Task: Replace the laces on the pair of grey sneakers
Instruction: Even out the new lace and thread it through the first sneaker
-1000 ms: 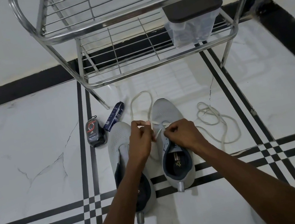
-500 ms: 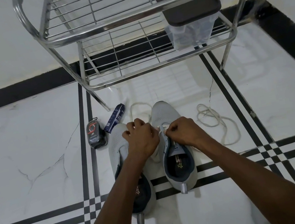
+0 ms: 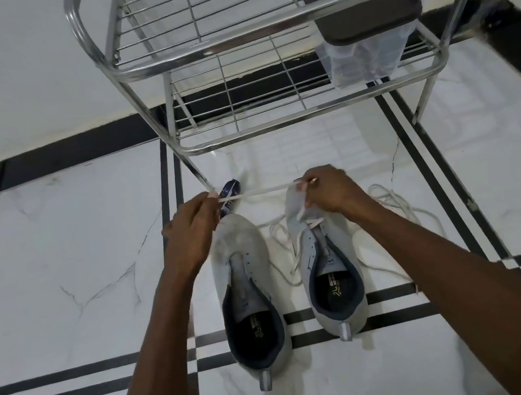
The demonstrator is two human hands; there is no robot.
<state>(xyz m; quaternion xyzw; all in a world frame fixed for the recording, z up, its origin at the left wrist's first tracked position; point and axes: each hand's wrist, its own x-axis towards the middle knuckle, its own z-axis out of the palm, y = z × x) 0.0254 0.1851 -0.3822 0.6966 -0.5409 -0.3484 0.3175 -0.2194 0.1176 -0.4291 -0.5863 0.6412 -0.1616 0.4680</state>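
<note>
head | lace (image 3: 261,191) taut between left hand (image 3: 192,225) and right hand (image 3: 331,190) fingers

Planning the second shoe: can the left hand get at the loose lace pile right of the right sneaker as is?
Probably not. The left hand pinches the taut lace, and the right forearm lies across the loose lace pile.

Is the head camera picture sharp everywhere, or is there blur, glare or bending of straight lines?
Head view: the left hand and the lace show slight motion blur; the rack bars and floor stripes bow from the wide-angle lens; the glossy tiles reflect the rack faintly.
</note>
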